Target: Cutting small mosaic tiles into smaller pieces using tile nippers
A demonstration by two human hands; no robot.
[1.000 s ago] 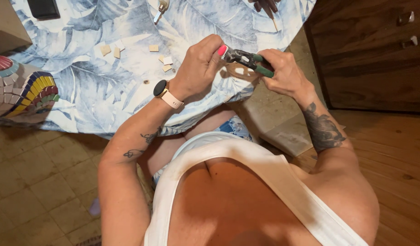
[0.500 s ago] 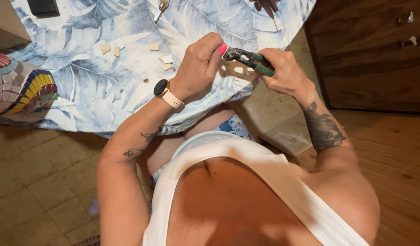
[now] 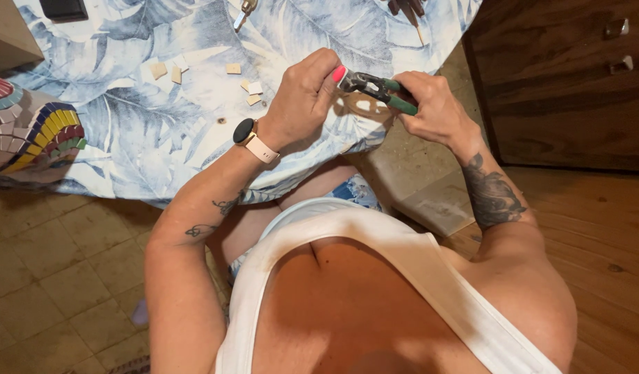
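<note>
1. The right hand point(image 3: 434, 107) is curled tight around the green handles of a pair of nippers point(image 3: 375, 86), over the table's near edge.
2. The left hand point(image 3: 306, 97), fingers bunched, pinches at the tool's metal head; whatever it grips is too small to tell.
3. Small tan tile pieces point(image 3: 254, 88) lie scattered just beyond the left hand on the leaf-print tablecloth point(image 3: 146, 131).
4. A colourful mosaic piece point(image 3: 29, 131) sits well apart at the left.

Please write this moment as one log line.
left hand: at nipper jaws | right hand: grips nippers | tiles: on cloth
</note>
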